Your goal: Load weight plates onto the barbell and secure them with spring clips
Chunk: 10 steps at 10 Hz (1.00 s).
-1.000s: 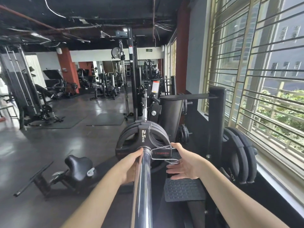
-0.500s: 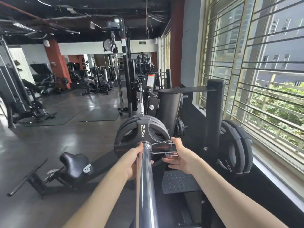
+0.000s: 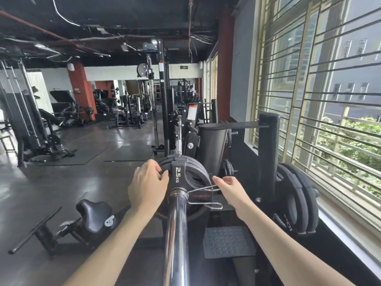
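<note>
A chrome barbell sleeve (image 3: 176, 234) runs from the bottom centre up to a stack of black weight plates (image 3: 193, 172), the front one marked 2.5 KG. A wire spring clip (image 3: 203, 196) sits on the sleeve against the plates. Its coil wraps the bar and its two handles spread out to the right. My left hand (image 3: 147, 183) rests on the left rim of the plates with the fingers curled over the edge. My right hand (image 3: 229, 189) is to the right of the clip with the fingers apart, and its thumb is by the tip of the upper handle.
A black upright post (image 3: 268, 162) and stored plates (image 3: 296, 201) stand at the right beside the barred window (image 3: 329, 100). A textured footplate (image 3: 226, 242) lies under the bar's right side. A black saddle on a low frame (image 3: 92, 216) sits at the left. Gym machines fill the far floor.
My left hand left the sleeve beside the clip and moved up onto the plates' left rim. My right hand let go of the clip handles, which now stand spread.
</note>
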### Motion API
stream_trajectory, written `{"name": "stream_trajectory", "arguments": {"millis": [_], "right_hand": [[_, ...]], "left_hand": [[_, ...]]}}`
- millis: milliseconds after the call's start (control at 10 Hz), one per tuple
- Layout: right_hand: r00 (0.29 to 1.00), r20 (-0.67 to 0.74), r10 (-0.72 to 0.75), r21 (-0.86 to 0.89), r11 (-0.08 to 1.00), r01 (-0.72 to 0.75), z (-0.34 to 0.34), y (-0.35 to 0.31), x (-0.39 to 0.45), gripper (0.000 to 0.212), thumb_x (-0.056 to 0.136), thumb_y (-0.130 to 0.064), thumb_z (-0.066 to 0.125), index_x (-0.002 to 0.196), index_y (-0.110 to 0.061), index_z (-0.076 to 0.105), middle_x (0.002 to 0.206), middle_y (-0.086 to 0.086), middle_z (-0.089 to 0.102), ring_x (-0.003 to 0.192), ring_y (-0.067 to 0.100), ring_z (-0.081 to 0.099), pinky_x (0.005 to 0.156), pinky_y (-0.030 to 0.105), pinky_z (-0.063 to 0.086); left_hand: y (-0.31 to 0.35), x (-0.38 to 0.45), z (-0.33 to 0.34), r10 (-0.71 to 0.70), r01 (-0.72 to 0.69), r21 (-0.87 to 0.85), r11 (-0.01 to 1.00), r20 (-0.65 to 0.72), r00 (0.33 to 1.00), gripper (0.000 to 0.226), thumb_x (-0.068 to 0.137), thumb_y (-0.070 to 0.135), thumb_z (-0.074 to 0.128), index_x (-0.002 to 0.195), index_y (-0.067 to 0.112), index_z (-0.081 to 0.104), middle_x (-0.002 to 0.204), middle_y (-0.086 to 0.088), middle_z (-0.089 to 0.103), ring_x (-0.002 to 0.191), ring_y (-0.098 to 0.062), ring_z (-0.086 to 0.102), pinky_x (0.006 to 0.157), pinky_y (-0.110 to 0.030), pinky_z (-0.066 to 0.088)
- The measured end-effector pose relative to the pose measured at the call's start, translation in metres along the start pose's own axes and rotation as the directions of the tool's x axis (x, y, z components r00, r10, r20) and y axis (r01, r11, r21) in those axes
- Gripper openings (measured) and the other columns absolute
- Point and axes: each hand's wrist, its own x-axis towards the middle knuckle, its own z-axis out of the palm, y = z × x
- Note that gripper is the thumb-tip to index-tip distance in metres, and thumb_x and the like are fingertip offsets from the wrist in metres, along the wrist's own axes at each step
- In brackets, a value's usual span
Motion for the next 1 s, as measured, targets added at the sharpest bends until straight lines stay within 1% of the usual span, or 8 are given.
{"name": "stream_trajectory", "arguments": {"millis": [100,200,300,400,700,800,900,1000], "right_hand": [[0.98,0.148,-0.131,-0.162,0.975,0.154,-0.003,-0.016,0.005,0.073,0.093,-0.041,0.067,0.155,-0.019,0.035,0.156,0.003,0.043,0.135,0.021,0.048,0.104,0.032,0.039],[0.947,0.256,-0.193,-0.273,0.925,0.262,0.006,-0.034,0.01,0.084,0.093,-0.037,0.069,0.161,-0.021,0.023,0.163,0.0,0.034,0.143,0.021,0.041,0.107,0.03,0.036],[0.935,0.298,-0.193,-0.284,0.917,0.28,0.014,-0.042,0.02,0.086,0.092,-0.037,0.071,0.162,-0.023,0.022,0.158,-0.001,0.041,0.132,0.02,0.053,0.097,0.026,0.044],[0.928,0.31,-0.205,-0.263,0.92,0.291,0.015,-0.039,0.027,0.085,0.088,-0.04,0.075,0.159,-0.026,0.031,0.153,0.0,0.049,0.12,0.017,0.06,0.098,0.028,0.048],[0.933,0.291,-0.211,-0.255,0.923,0.288,0.017,-0.034,0.033,0.081,0.089,-0.042,0.074,0.157,-0.028,0.032,0.148,0.0,0.052,0.103,0.015,0.062,0.086,0.025,0.052],[0.949,0.219,-0.229,-0.324,0.9,0.292,0.018,-0.033,0.022,0.077,0.088,-0.047,0.071,0.155,-0.028,0.038,0.145,-0.003,0.056,0.11,0.017,0.064,0.095,0.031,0.053],[0.961,0.182,-0.21,-0.35,0.899,0.263,0.013,-0.03,0.01,0.064,0.092,-0.045,0.064,0.15,-0.022,0.046,0.143,-0.001,0.059,0.121,0.019,0.061,0.103,0.034,0.048],[0.975,0.107,-0.196,-0.296,0.93,0.22,0.0,-0.029,-0.01,0.053,0.098,-0.041,0.058,0.144,-0.017,0.051,0.137,0.002,0.063,0.118,0.019,0.061,0.1,0.032,0.048]], "left_hand": [[0.0,0.028,-0.005,0.041,-0.072,0.167,0.983,0.183,0.982,0.06,0.095,0.034,0.057,0.149,0.017,0.036,0.151,-0.006,0.046,0.137,-0.03,0.041,0.103,-0.045,0.044],[-0.004,0.036,0.005,-0.077,-0.012,0.195,0.981,0.443,0.893,0.064,0.101,0.037,0.047,0.159,0.021,0.022,0.164,-0.001,0.028,0.145,-0.03,0.037,0.113,-0.044,0.037],[-0.006,0.03,0.017,-0.094,0.034,0.164,0.986,0.369,0.925,0.057,0.103,0.035,0.046,0.157,0.027,0.029,0.159,0.003,0.04,0.134,-0.034,0.051,0.104,-0.042,0.045],[-0.007,0.03,0.015,-0.083,0.027,0.18,0.983,0.313,0.946,0.053,0.103,0.037,0.047,0.155,0.029,0.034,0.156,0.005,0.044,0.131,-0.033,0.054,0.1,-0.04,0.046],[-0.009,0.03,0.019,-0.076,0.019,0.194,0.981,0.293,0.953,0.05,0.102,0.038,0.048,0.151,0.029,0.039,0.151,0.002,0.051,0.124,-0.037,0.058,0.093,-0.04,0.049],[-0.008,0.028,0.014,-0.089,0.03,0.18,0.983,0.333,0.939,0.053,0.104,0.036,0.045,0.155,0.028,0.033,0.157,0.001,0.044,0.13,-0.037,0.054,0.098,-0.041,0.047],[-0.008,0.026,0.011,-0.104,0.068,0.106,0.992,0.398,0.912,0.058,0.102,0.022,0.043,0.158,0.022,0.027,0.163,0.001,0.031,0.141,-0.032,0.042,0.109,-0.042,0.039],[0.007,0.024,0.008,-0.011,0.005,0.022,1.0,0.286,0.958,0.053,0.096,0.014,0.044,0.149,0.018,0.043,0.156,-0.003,0.042,0.138,-0.029,0.043,0.11,-0.043,0.039]]}}
